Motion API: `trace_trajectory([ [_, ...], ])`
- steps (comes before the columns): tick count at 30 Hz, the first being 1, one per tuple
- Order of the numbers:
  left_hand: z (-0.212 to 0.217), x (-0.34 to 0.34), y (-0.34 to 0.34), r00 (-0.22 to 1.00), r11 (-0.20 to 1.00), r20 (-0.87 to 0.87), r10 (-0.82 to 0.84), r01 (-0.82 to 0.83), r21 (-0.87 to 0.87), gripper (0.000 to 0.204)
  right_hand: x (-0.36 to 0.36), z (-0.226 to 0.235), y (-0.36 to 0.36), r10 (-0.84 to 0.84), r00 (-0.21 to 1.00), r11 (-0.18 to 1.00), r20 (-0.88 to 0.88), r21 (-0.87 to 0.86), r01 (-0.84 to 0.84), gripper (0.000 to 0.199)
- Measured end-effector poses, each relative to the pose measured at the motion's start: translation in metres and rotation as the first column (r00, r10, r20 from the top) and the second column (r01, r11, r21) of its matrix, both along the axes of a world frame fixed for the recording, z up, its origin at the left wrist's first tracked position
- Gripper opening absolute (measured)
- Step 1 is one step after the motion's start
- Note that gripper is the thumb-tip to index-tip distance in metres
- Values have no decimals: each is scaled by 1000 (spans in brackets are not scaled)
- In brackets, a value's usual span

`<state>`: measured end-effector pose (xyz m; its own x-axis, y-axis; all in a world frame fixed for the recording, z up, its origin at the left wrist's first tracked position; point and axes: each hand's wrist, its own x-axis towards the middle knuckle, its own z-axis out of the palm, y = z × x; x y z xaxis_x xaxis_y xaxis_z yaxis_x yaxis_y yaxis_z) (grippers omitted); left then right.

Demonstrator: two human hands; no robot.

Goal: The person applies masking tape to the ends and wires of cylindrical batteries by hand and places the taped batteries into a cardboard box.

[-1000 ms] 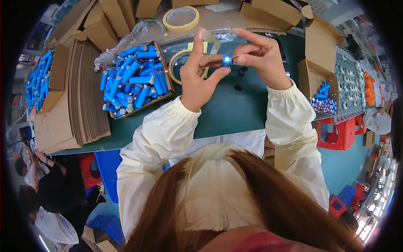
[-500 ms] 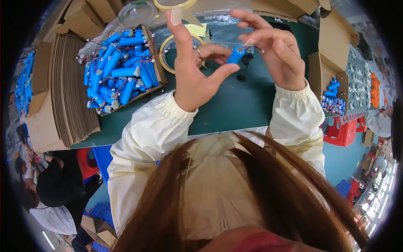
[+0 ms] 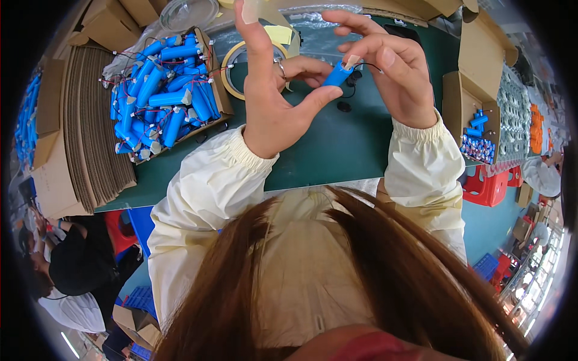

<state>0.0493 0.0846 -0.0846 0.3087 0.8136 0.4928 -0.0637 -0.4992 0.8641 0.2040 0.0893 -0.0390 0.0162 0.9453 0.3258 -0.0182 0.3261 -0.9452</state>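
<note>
My left hand pinches a blue cylindrical battery between thumb and fingers, with its far end tilted up to the right. Its index finger points upward, a pale patch at the tip. My right hand is at that battery end, fingers spread and thumb apart. A small beige patch, seemingly tape, lies between a right fingertip and the battery end. A thin dark wire with a white connector runs from the battery past my right fingers.
Left of my hands is a carton of blue wired batteries, beside stacked cardboard sheets. A tape roll and small black round pieces lie on the green table. At right stands an open carton holding more batteries.
The beige patch at my right fingertip has come down onto the battery's end, where a bare round end face showed before. The whole view has shifted slightly.
</note>
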Motion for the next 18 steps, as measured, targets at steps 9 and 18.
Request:
trace_trajectory([
  [9,-18,1,0,996,997,67,67,-65,-31,119,35,-15,9,439,898,899,23,4,-439,39],
  [18,-8,-2,1,1000,997,16,11,-12,75,115,26,-16,9,225,964,953,142,176,-248,20],
])
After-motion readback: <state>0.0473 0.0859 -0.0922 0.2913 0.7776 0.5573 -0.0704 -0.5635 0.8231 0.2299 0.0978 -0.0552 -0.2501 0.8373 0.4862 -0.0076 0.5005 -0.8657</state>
